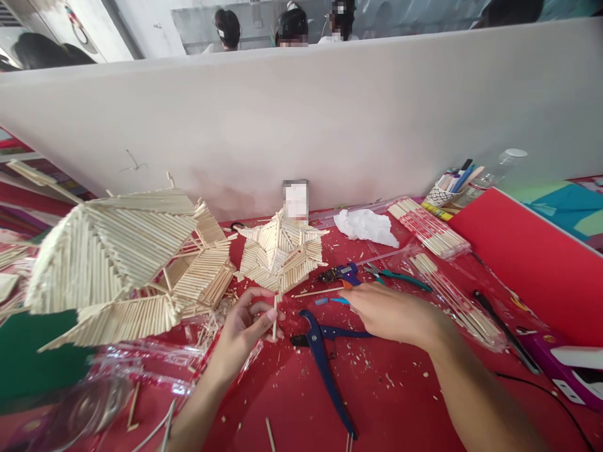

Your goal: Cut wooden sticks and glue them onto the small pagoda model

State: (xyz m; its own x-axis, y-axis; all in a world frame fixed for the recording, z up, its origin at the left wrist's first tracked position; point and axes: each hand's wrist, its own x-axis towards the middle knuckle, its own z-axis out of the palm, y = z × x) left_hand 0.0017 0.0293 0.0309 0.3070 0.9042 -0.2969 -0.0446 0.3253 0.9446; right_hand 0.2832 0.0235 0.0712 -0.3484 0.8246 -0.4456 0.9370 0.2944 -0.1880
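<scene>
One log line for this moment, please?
left hand: holds thin wooden stick | right hand: open, near blue glue gun

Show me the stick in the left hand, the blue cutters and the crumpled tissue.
stick [275,320]: head view, mid-shaft, beside the fingers.
blue cutters [326,367]: head view, on the long handle.
crumpled tissue [365,227]: head view, its middle.

On the worktop stand two stick-built models, a large roofed model and a small star model, and two wrapped stick packs, a far pack and a near pack. There is one blue-handled cutter, one green-handled pliers, one glue gun, one crumpled tissue, one pen cup, one clear bottle and one upright stick.
</scene>
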